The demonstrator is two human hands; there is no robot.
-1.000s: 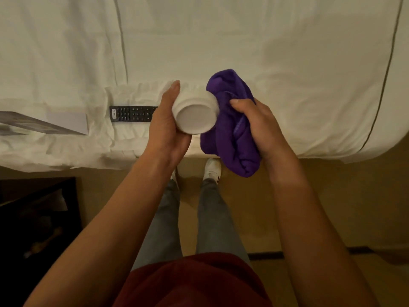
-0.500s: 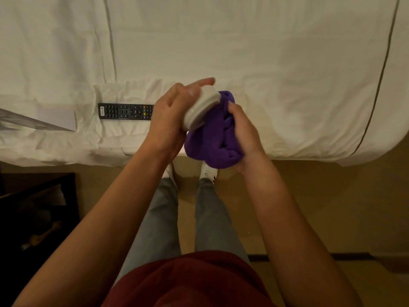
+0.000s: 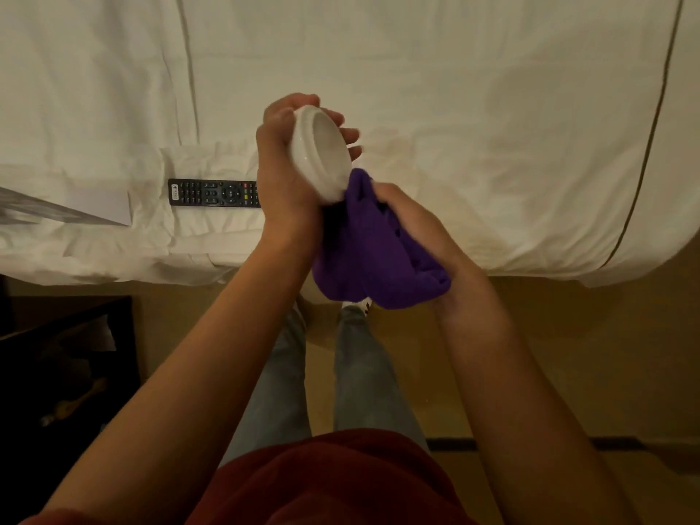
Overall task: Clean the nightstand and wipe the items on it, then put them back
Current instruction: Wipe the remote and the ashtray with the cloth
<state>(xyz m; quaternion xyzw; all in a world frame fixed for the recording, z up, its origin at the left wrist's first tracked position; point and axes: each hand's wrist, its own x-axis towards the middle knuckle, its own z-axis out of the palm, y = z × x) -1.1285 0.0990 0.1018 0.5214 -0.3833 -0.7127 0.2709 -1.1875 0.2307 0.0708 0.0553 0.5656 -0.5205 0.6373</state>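
A small white ceramic bowl is held on its side in my left hand, its opening turned toward the right. My right hand grips a bunched purple cloth just below and to the right of the bowl; the cloth's top edge touches the bowl's lower rim. Both hands hover over the near edge of the white bed. A black remote control lies flat on the bed to the left of my left wrist.
A white card or paper and a grey flat item lie on the bed at the left. A dark nightstand stands at the lower left. My legs and shoes stand on the beige floor beside the bed.
My left hand has turned the bowl so its opening faces right and lifted it. The cloth in my right hand has slid from the bowl's side down below its rim.
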